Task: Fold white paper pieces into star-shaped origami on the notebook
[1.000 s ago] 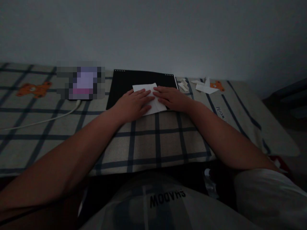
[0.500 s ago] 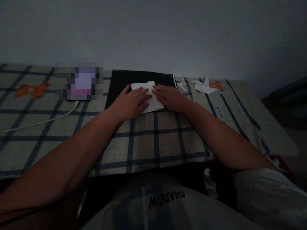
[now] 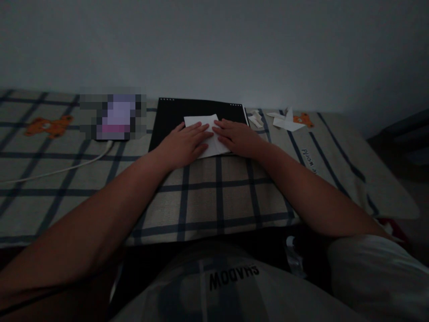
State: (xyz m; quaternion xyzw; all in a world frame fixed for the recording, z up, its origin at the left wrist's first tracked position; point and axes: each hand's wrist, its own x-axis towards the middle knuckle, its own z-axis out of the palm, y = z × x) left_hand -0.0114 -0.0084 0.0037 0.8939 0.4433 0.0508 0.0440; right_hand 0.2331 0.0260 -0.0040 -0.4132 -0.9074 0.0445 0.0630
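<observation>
Nearest the person's body, two bare forearms stretch out across a checked blanket (image 3: pixel 217 197) with dark stripes, spread over what looks like a bed. Further out, the left hand (image 3: pixel 182 145) and right hand (image 3: pixel 238 137) lie flat, side by side, on a white sheet of paper (image 3: pixel 205 129); the fingers (image 3: pixel 201 131) are spread and pressing down, gripping nothing. The paper rests on a black pad (image 3: pixel 187 112) lying on the blanket. Left of the pad, a white cable (image 3: pixel 67 169) runs toward a blurred-out device. Right of the pad, near the wall, sit small folded paper pieces (image 3: pixel 284 120) beside an orange bear print (image 3: pixel 303 119).
</observation>
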